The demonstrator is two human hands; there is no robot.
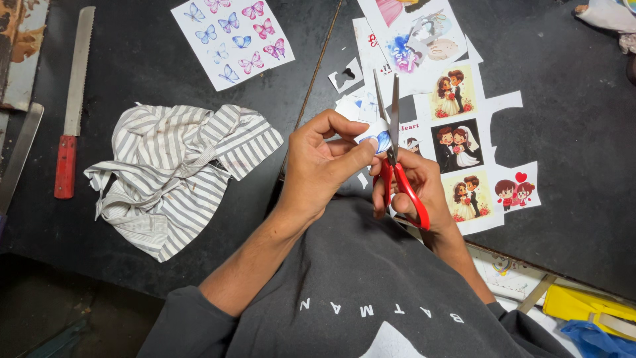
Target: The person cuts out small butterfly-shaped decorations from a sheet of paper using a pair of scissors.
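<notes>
Red-handled scissors (396,149) sit in the right hand (414,189), fingers through the loops, blades slightly parted and pointing straight away, long axis near to far. Left hand (318,162) pinches a small blue paper cutout (379,140) against the blades, probably to steady it. Beyond: sticker sheets (457,132), striped cloth (175,169), serrated knife (73,99) on the dark tabletop (570,119).

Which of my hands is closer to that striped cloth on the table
Left. Your left hand, pinching a small paper cutout, sits just right of the striped cloth. Your right hand, holding the red scissors, lies farther right, beyond the left hand.
</notes>
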